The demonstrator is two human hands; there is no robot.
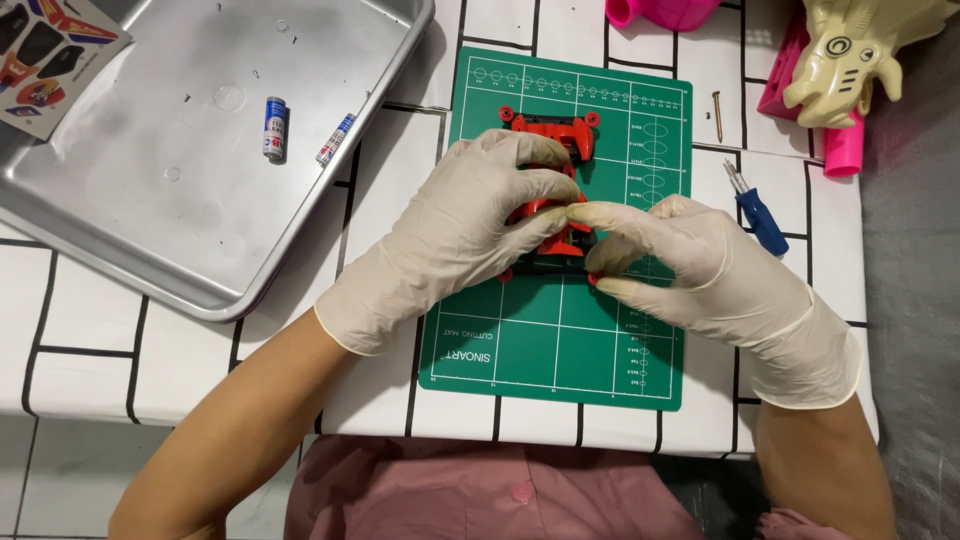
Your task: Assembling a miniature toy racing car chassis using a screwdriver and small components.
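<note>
A red and black toy car chassis (548, 135) lies on a green cutting mat (560, 340). My left hand (465, 225), in a pale glove, covers its left side and grips it with thumb and fingers. My right hand (690, 265), also gloved, pinches the chassis from the right near its middle, fingertips touching those of the left. Much of the chassis is hidden under both hands; only its far end with small red wheels shows clearly.
A metal tray (150, 230) at the left holds two batteries (276, 128). A sticker sheet (45, 55) lies on the tray's far left corner. A blue-handled screwdriver (760, 215) and a screw (717, 113) lie right of the mat. Pink parts (845, 150) and a cream toy figure (850, 55) stand far right.
</note>
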